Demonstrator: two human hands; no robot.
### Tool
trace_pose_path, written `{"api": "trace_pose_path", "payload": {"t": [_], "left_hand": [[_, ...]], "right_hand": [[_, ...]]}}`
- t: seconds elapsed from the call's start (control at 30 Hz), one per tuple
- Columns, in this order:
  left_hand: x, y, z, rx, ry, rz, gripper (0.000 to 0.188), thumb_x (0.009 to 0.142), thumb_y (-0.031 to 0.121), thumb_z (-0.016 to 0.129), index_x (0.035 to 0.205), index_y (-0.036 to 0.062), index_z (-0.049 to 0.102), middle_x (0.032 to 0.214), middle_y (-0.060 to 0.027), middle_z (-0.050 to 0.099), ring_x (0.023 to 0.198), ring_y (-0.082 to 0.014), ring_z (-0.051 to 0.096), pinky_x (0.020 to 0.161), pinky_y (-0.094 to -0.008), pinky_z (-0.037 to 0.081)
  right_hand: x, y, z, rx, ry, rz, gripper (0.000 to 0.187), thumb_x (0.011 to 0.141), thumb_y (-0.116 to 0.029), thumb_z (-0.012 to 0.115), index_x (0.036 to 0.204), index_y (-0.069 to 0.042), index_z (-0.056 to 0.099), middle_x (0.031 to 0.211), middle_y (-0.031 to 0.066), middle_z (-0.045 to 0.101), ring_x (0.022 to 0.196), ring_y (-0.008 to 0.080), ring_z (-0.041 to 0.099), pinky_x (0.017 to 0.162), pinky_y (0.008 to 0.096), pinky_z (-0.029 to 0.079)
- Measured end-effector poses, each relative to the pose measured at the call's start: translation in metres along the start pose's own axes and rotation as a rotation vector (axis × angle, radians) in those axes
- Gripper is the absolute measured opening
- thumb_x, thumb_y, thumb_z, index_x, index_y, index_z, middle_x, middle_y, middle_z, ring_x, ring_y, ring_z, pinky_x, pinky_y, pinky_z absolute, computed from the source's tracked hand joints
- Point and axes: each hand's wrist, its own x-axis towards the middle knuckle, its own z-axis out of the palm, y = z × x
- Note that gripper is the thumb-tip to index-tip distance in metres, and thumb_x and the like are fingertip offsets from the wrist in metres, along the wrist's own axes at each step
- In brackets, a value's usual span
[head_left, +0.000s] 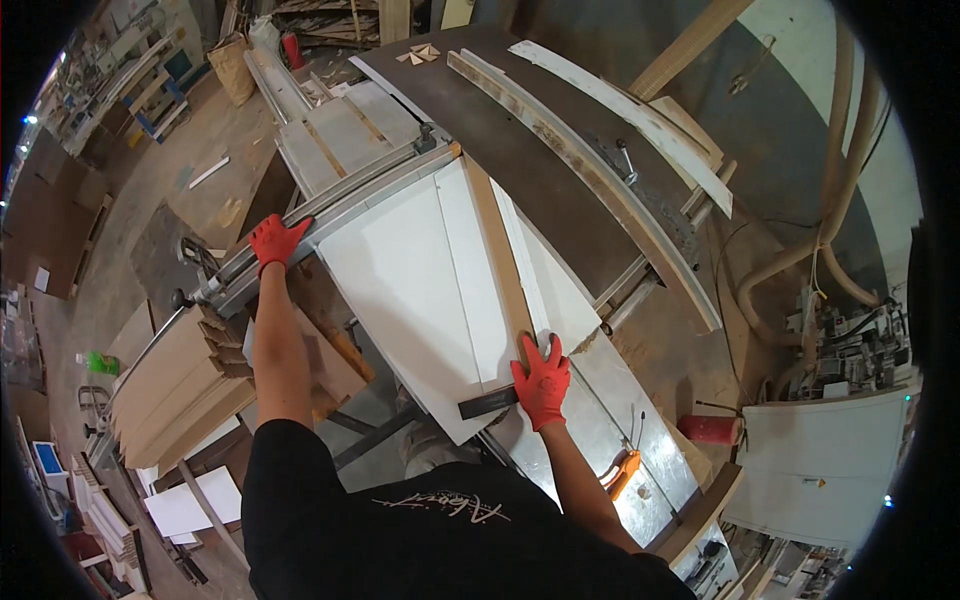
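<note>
I stand at a sliding table saw. A wide white panel (400, 290) lies flat on its table, with a long brown wood strip (497, 255) and narrow white strips beside it on the right. My left hand (274, 243), in a red glove, presses on the grey metal fence rail (330, 205) at the panel's far left edge. In a matching red glove, my right hand (541, 382) rests flat on the near end of the wood strip and white strips, by a dark bar (487, 402) at the panel's near edge.
A dark table top (540, 170) with long pale boards lies beyond the panel. Stacked wood boards (180, 385) sit at my left. A red cylinder (710, 429) and an orange-handled tool (622, 470) lie on the metal table at right. Hoses hang far right.
</note>
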Motion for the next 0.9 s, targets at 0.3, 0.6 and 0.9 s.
{"api": "trace_pose_path", "payload": {"t": [0.3,0.6,0.9], "left_hand": [[-0.011,-0.006,0.011,0.004,0.091,0.044,0.075,0.080,0.074,0.068,0.112,0.0067,0.068,0.119,-0.0190,0.069,0.119,-0.0392,0.061,0.106,-0.0517,0.039],[-0.292,0.248,0.000,-1.116,-0.516,0.018,0.116,0.088,0.056,0.076,0.160,-0.0108,0.014,0.167,-0.0305,0.021,0.156,-0.0383,0.024,0.127,-0.0437,0.024],[-0.362,0.387,-0.026,-0.963,-0.768,-0.330,0.100,0.084,0.047,0.074,0.152,-0.0069,0.025,0.153,-0.0320,0.042,0.144,-0.0466,0.040,0.120,-0.0509,0.035]], "right_hand": [[-0.004,0.005,-0.001,0.027,-0.010,0.005,0.064,0.087,-0.036,0.076,0.147,-0.033,0.056,0.157,0.0177,0.036,0.119,0.0438,0.049,0.094,0.0535,0.047],[-0.022,0.015,-0.003,0.210,0.193,-0.002,0.067,0.089,-0.035,0.075,0.149,-0.016,0.052,0.150,0.0252,0.044,0.130,0.0462,0.046,0.106,0.0568,0.041],[-0.041,0.012,-0.012,0.521,0.400,0.079,0.061,0.093,-0.026,0.071,0.146,-0.003,0.051,0.146,0.0276,0.048,0.136,0.0455,0.044,0.114,0.0547,0.035]]}}
